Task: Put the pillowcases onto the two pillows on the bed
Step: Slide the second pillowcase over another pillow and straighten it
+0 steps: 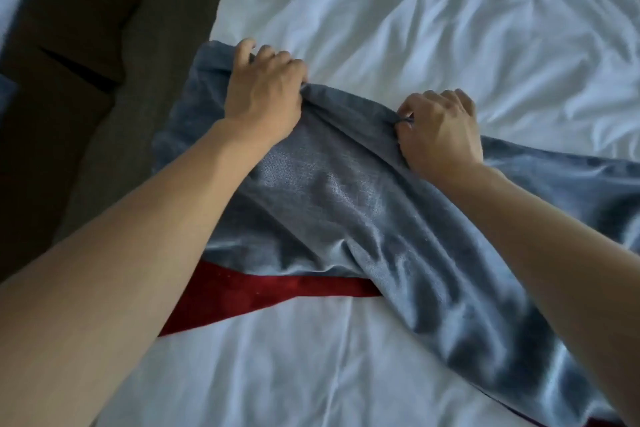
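A grey-blue velvet pillowcase point(363, 204) lies spread across the white bed point(450, 28), bunched into folds. My left hand point(265, 94) grips its far edge near the left corner, fingers curled into the fabric. My right hand point(440, 130) pinches the same edge further right, pulling a ridge of cloth taut between the two hands. A red fabric piece point(249, 291) pokes out from under the pillowcase's near side. Whether a pillow is inside the case cannot be told.
The white sheet is wrinkled at the far right and smoother near me. The bed's left edge runs diagonally at upper left, beside a dark brown floor point(86, 62).
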